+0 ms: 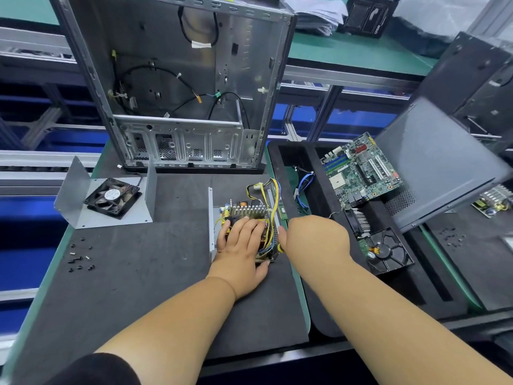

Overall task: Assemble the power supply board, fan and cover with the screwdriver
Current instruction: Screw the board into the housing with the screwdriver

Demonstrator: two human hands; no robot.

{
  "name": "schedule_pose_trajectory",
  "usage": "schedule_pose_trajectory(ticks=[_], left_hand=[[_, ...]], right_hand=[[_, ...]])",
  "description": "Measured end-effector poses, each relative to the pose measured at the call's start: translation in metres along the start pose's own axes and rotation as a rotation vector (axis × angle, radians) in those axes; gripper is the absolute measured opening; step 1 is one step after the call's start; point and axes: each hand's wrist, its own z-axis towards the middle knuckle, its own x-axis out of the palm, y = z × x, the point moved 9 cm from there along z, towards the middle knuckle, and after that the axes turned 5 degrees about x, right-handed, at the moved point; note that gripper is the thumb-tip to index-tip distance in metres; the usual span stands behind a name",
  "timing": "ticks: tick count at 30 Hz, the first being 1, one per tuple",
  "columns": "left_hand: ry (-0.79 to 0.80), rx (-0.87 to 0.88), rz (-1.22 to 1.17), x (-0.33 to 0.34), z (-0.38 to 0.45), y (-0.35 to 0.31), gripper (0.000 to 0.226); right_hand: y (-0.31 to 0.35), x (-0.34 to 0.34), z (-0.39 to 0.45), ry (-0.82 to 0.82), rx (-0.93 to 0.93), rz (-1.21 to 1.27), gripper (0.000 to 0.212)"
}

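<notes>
The power supply board [245,211], with a finned heatsink and yellow and black wires, lies in its metal base tray [211,218] at the middle of the black mat. My left hand [240,247] rests flat on the board, fingers straight. My right hand [316,240] is at the board's right edge and grips a screwdriver [281,248], of which only a yellow and black bit of handle shows. A black fan [112,197] sits inside the grey U-shaped metal cover [83,215] at the left. Several black screws [80,258] lie loose on the mat, left of my hands.
An open computer case [177,79] stands upright behind the board. A black foam tray [327,201] on the right holds a green motherboard [361,170], a blue cable [302,190] and a hard drive [388,251]. A grey side panel [444,162] leans at the far right.
</notes>
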Motion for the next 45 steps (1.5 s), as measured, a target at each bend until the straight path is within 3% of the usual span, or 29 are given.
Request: schedule_pose_trajectory(ticks=[3, 7, 13, 16, 21, 28, 31, 36, 45], left_hand=[[0.002, -0.001, 0.000, 0.000, 0.000, 0.000, 0.083], [-0.020, 0.006, 0.015, -0.003, 0.000, -0.001, 0.083], [-0.004, 0.000, 0.019, -0.005, -0.001, -0.001, 0.083], [0.006, -0.001, 0.020, -0.004, 0.000, -0.001, 0.083], [0.008, -0.003, 0.005, -0.003, 0.000, 0.000, 0.083], [0.001, -0.009, -0.023, -0.002, -0.001, 0.000, 0.083], [-0.010, -0.008, -0.027, -0.004, -0.001, 0.000, 0.084], [0.003, -0.006, -0.013, -0.003, 0.000, 0.000, 0.084], [0.019, -0.007, -0.024, -0.002, 0.000, 0.001, 0.082]], right_hand=[[-0.001, -0.001, -0.003, 0.016, 0.007, 0.012, 0.042], [0.005, -0.008, -0.013, 0.029, -0.128, 0.169, 0.018], [0.010, -0.008, -0.023, 0.075, -0.259, 0.159, 0.024], [0.010, -0.007, -0.020, 0.069, -0.241, 0.136, 0.032], [0.013, -0.003, -0.017, 0.073, -0.164, 0.076, 0.015], [0.010, -0.002, -0.015, 0.049, -0.079, 0.037, 0.032], [0.014, -0.009, -0.017, -0.023, -0.172, 0.106, 0.024], [0.017, -0.011, -0.015, 0.009, -0.340, 0.200, 0.013], [0.005, -0.005, -0.011, -0.081, -0.143, 0.012, 0.029]])
